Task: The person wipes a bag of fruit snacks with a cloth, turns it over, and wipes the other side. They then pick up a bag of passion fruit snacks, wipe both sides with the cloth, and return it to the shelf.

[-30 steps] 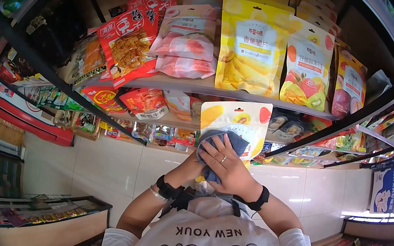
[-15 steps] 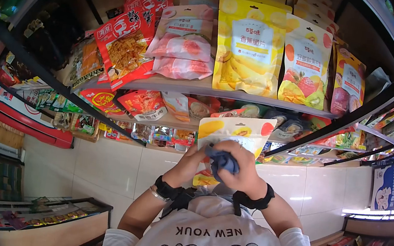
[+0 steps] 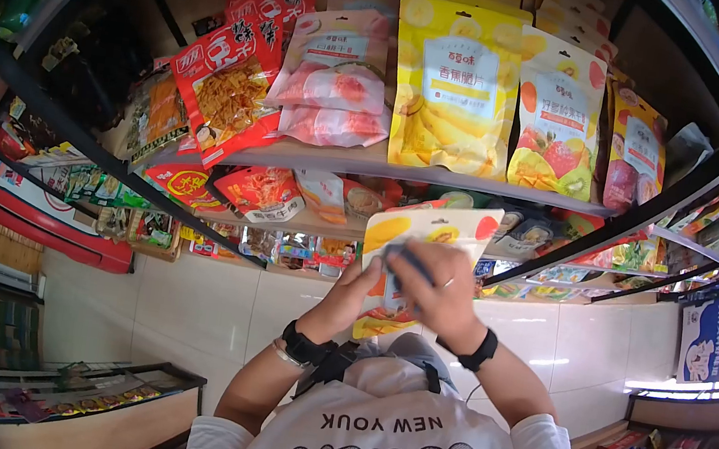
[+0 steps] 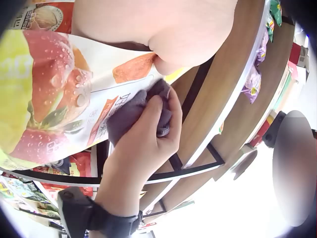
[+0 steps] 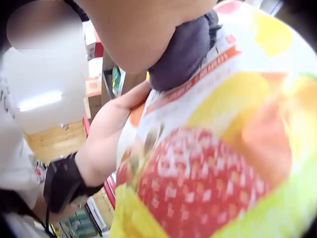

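A snack bag (image 3: pixel 465 226) with fruit pictures, mango, strawberry and kiwi colours, is held up in front of the person's chest. My left hand (image 3: pixel 342 299) grips it by its left edge, the thumb on the front face. A bunched dark blue-grey cloth (image 4: pixel 130 115) is pinched by my right hand (image 3: pixel 444 292), between thumb and fingers, against the printed front near the label. In the right wrist view the cloth (image 5: pixel 183 55) lies over the label just above the printed strawberry. The right hand blurs in the head view, and part of the label is hidden behind it.
Ahead, a shelf holds a yellow banana-chip bag (image 3: pixel 454 92), a matching fruit bag (image 3: pixel 558 114), pink bags (image 3: pixel 335 80) and red snack packs (image 3: pixel 227 93). The shelf's front edge (image 3: pixel 314 157) runs just beyond the held bag. Lower shelves carry more packets. A low display case (image 3: pixel 95 408) stands at left.
The cloth, earlier spread under the flat right hand, was bunched up and is now pinched on the bag's front. The bag has come lower and tilted slightly; the left hand keeps its edge.
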A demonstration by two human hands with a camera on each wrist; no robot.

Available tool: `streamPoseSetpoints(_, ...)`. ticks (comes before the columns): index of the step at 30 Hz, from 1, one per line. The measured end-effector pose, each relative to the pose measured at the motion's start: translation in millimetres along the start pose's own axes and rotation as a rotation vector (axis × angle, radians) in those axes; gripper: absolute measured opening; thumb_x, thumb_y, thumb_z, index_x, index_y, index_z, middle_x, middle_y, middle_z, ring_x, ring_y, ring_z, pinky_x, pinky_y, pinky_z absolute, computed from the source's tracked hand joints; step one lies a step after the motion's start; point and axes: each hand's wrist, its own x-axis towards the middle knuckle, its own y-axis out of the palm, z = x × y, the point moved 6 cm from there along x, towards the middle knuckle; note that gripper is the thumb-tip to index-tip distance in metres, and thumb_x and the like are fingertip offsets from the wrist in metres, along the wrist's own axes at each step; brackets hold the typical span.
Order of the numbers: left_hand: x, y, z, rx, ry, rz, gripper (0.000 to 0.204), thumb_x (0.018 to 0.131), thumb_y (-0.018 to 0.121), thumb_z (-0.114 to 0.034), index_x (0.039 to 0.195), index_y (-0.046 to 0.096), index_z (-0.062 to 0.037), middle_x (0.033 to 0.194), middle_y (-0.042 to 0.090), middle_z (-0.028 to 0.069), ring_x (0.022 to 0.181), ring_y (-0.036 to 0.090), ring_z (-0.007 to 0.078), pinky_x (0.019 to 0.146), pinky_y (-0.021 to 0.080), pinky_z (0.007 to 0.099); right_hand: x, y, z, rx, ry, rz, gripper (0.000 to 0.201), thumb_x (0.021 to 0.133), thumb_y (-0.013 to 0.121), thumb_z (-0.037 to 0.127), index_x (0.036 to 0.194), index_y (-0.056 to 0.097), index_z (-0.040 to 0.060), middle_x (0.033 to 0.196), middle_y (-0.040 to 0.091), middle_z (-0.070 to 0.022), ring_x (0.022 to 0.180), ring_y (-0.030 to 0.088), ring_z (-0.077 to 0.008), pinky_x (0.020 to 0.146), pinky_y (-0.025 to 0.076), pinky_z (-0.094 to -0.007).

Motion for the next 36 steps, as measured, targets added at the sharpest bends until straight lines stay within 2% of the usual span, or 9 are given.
streamPoseSetpoints(5,1,6,-5,0.046,-0.006,0.078,0.042,0.103,0.038,-0.027,0.138,0.039,-0.0042,0.131,0.052,0.0067,0.119,0.051,0.0163,0.102,0.040,0.0339,21,-5,-4,0.104,0.145,-0.097,0.049,0.063,0.068,0.003,0.111,0.065,0.0111,0.103,0.057,-0.0085,0.089,0.055,-0.0288,0.074,0.044,-0.0394)
streamPoseSetpoints(9,0,-1,-1,0.189,-0.082,0.147,0.041,0.102,0.042,-0.023,0.138,0.040,-0.0034,0.128,0.053,0.0057,0.118,0.051,0.0141,0.101,0.041,0.0324,17,-2,10,0.152,-0.024,-0.019,0.052,0.059,0.068,0.002,0.110,0.066,0.0094,0.101,0.057,-0.0081,0.086,0.055,-0.0286,0.073,0.045,-0.0389)
streamPoseSetpoints(13,0,4,-4,0.248,-0.029,0.078,0.036,0.101,0.045,-0.022,0.132,0.046,-0.0025,0.116,0.057,0.0054,0.105,0.054,0.0092,0.093,0.044,0.0281,29,-4,-17,0.113,0.220,-0.120,0.053,0.057,0.069,0.003,0.110,0.065,0.0074,0.100,0.056,-0.0104,0.084,0.055,-0.0303,0.070,0.046,-0.0394)
streamPoseSetpoints(16,6,-7,6,0.319,0.018,0.225,0.035,0.101,0.044,-0.021,0.130,0.047,-0.0018,0.114,0.058,0.0041,0.104,0.054,0.0094,0.091,0.045,0.0278,28,-1,4,0.146,0.064,-0.051,0.053,0.057,0.069,0.002,0.111,0.064,0.0061,0.100,0.056,-0.0111,0.083,0.055,-0.0302,0.071,0.047,-0.0398)
streamPoseSetpoints(19,0,4,-2,0.397,0.078,0.091,0.033,0.100,0.045,-0.018,0.128,0.048,-0.0004,0.109,0.060,0.0027,0.098,0.055,0.0102,0.085,0.046,0.0269,27,-2,-4,0.163,0.056,-0.032,0.052,0.058,0.068,0.002,0.110,0.063,0.0047,0.101,0.056,-0.0112,0.083,0.055,-0.0301,0.070,0.048,-0.0403)
streamPoseSetpoints(20,2,-4,12,0.373,-0.049,0.052,0.031,0.099,0.046,-0.017,0.125,0.050,0.0007,0.105,0.061,0.0024,0.094,0.057,0.0105,0.081,0.047,0.0253,34,-6,-15,0.081,0.116,-0.071,0.050,0.058,0.068,0.002,0.108,0.063,0.0052,0.101,0.056,-0.0110,0.083,0.055,-0.0300,0.070,0.049,-0.0400)
streamPoseSetpoints(23,5,-6,16,0.377,-0.005,0.125,0.032,0.101,0.046,-0.022,0.126,0.050,-0.0018,0.118,0.057,0.0039,0.108,0.055,0.0111,0.092,0.045,0.0292,30,-1,-6,0.193,0.128,-0.041,0.048,0.058,0.067,0.001,0.106,0.064,0.0057,0.101,0.056,-0.0109,0.084,0.055,-0.0303,0.070,0.048,-0.0397)
streamPoseSetpoints(33,4,-9,12,0.391,0.031,0.132,0.028,0.100,0.046,-0.017,0.120,0.052,0.0012,0.109,0.062,0.0067,0.098,0.057,0.0098,0.084,0.048,0.0260,25,2,2,0.250,0.061,0.032,0.045,0.060,0.068,0.000,0.104,0.063,0.0050,0.108,0.058,-0.0116,0.089,0.055,-0.0313,0.076,0.049,-0.0405)
streamPoseSetpoints(36,2,-7,10,0.377,0.058,0.054,0.031,0.100,0.045,-0.014,0.126,0.051,0.0013,0.120,0.059,0.0060,0.109,0.056,0.0133,0.094,0.046,0.0305,24,1,-4,0.234,0.072,0.026,0.046,0.060,0.069,0.001,0.105,0.063,0.0051,0.109,0.058,-0.0114,0.090,0.055,-0.0310,0.077,0.049,-0.0387)
